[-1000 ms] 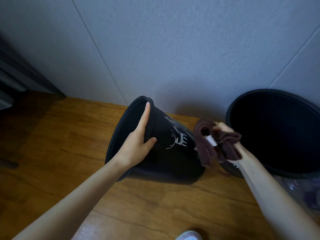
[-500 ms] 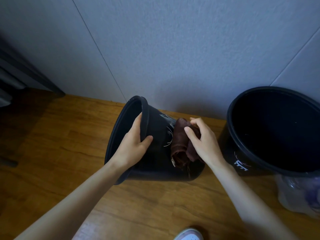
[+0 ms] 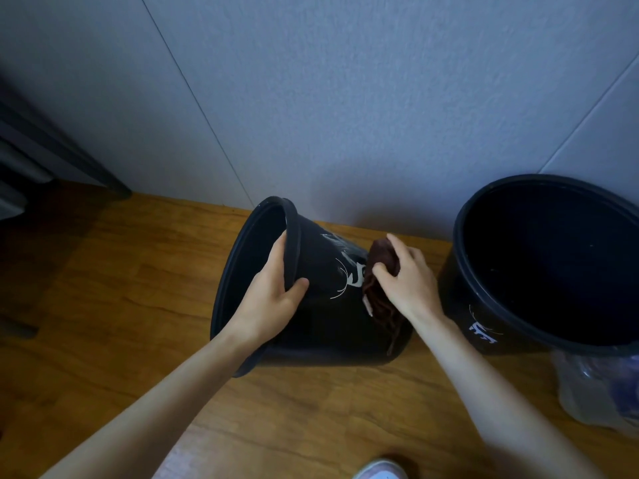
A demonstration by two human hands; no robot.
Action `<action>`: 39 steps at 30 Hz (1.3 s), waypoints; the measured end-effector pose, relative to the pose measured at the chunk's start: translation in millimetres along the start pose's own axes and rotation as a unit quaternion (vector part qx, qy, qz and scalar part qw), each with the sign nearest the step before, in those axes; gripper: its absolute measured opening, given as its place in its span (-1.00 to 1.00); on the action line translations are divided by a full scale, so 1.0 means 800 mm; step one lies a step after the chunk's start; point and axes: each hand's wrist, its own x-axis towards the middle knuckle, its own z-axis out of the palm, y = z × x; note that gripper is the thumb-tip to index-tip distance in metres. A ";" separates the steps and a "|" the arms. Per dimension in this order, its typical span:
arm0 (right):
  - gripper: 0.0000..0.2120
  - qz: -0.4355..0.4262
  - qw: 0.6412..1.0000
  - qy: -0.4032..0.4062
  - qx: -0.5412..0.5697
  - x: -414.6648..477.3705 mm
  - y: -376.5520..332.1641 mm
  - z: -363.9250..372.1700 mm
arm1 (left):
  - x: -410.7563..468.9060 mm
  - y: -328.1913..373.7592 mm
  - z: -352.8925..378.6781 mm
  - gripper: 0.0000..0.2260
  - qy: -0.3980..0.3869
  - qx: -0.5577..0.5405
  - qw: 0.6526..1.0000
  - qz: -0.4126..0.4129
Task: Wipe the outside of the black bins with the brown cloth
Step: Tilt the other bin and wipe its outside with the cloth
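Hands (image 3: 273,299) on tilted bin (image 3: 321,326), cloth (image 3: 380,288) half hidden.

This looks like a room in a home, probably a corner of a living space, though the dim light makes that hard to be sure of. A wood-pattern floor (image 3: 114,305) meets a pale textured wallpapered wall (image 3: 345,98) with thin seams, and dark furniture (image 3: 41,157) stands at about 9 o'clock. Two small black bins (image 3: 321,326) printed with white deer-like designs sit against the wall from the centre to 3 o'clock, with a clear plastic bag (image 3: 594,392) at 4 o'clock.
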 end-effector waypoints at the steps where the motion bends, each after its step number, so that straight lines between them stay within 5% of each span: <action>1: -0.47 -0.026 1.000 0.012 0.000 -0.005 -0.010 0.000 | 0.000 0.001 0.000 -0.37 -0.002 -0.001 1.000 0.001; 5: -0.42 -0.218 0.974 0.062 0.029 -0.042 -0.074 0.012 | 0.001 0.002 0.003 -0.37 -0.007 0.024 0.999 0.023; 8: -0.41 -0.278 0.958 0.069 0.014 -0.051 -0.081 0.022 | 0.002 -0.001 0.004 -0.39 -0.008 0.021 0.999 0.033; 10: -0.42 -0.247 0.966 0.076 0.004 -0.043 -0.054 0.026 | 0.005 -0.003 -0.001 -0.40 -0.005 0.009 1.000 0.021; 16: -0.47 0.036 0.998 0.049 -0.021 -0.010 0.065 0.021 | 0.001 -0.018 -0.013 -0.44 0.029 -0.021 0.999 -0.011; 19: -0.48 0.071 0.997 0.044 0.005 -0.005 0.078 0.019 | 0.001 -0.021 -0.013 -0.43 0.023 -0.019 0.999 -0.012; 30: -0.49 -0.261 0.959 0.104 0.032 -0.044 -0.080 0.029 | -0.015 -0.010 0.000 -0.36 -0.016 0.024 0.999 0.035; 39: -0.55 0.082 0.996 0.017 -0.015 -0.002 0.063 0.013 | -0.023 -0.018 -0.003 -0.36 -0.028 0.008 0.999 0.025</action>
